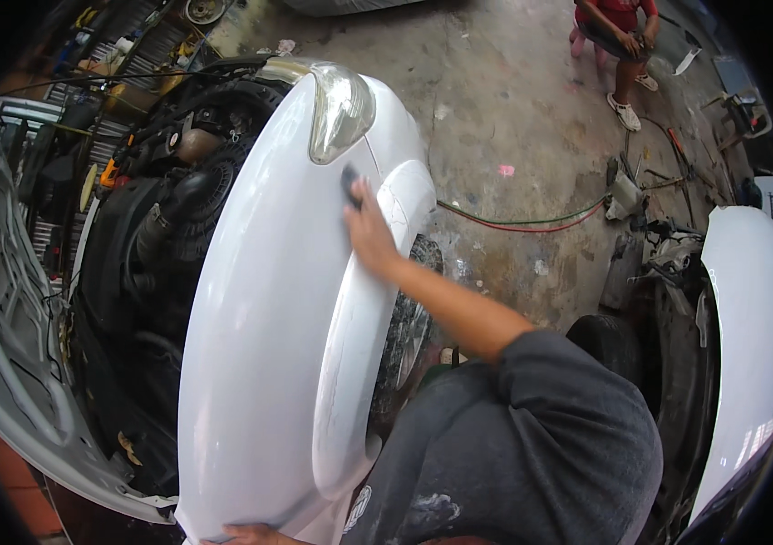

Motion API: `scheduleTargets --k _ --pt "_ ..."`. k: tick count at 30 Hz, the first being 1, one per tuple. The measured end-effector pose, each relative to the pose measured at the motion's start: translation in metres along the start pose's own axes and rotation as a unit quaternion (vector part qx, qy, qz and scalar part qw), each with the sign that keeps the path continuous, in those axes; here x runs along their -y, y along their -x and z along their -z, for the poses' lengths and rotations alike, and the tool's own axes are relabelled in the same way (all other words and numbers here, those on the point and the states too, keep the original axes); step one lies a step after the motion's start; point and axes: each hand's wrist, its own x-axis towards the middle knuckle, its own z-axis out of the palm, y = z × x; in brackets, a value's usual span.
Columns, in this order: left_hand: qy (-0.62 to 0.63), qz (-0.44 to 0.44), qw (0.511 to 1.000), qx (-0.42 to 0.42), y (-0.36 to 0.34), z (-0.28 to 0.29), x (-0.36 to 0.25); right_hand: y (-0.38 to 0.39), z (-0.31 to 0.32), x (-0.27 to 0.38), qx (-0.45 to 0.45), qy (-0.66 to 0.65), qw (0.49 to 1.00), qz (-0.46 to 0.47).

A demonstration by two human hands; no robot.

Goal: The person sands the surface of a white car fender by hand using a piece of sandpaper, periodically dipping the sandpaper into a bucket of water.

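Note:
A white car fender (264, 300) with a dull, matt finish runs lengthwise in front of me, and a clear headlight (343, 113) sits at its far end. My right hand (373, 238) is stretched out over the far part of the fender, just short of the headlight. Its fingers press a small dark sanding pad (351, 184) on the surface, both slightly blurred. At the near end, by the lower edge of the view, my left hand (255, 535) lies on the fender with its fingers extended. Only part of that hand shows.
On the left lies the uncovered engine bay (168, 227) beside a raised hood (19, 363). A wheel-arch flare (350, 363) bulges along the fender's right side. Red and green hoses (531, 225) cross the concrete floor. Another person (622, 41) sits far right; a loose white panel (745, 318) stands nearer.

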Motion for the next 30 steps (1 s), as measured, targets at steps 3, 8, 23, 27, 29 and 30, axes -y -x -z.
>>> scheduleTargets --k 3,8,23,27,29,30 --pt "0.003 -0.016 0.999 -0.03 -0.007 0.002 0.006 0.066 0.018 0.038 0.132 -0.042 0.99 -0.011" --pt "0.008 -0.012 0.999 -0.03 -0.007 -0.003 0.006 0.023 0.047 0.111 0.169 -0.113 0.976 0.084" --pt "-0.004 -0.011 1.0 -0.027 -0.006 -0.004 0.005 -0.064 -0.01 0.082 0.024 0.146 0.961 0.233" --pt "-0.024 -0.001 0.999 -0.021 0.001 -0.005 0.018 0.016 -0.036 0.09 0.095 0.069 0.953 0.279" --pt "-0.016 0.003 1.0 -0.014 0.0 -0.004 0.019 0.033 -0.03 0.09 0.129 0.054 0.947 0.288" --pt "-0.015 0.003 1.0 -0.013 0.001 -0.006 0.017 0.019 -0.027 0.075 0.127 0.083 0.942 0.3"
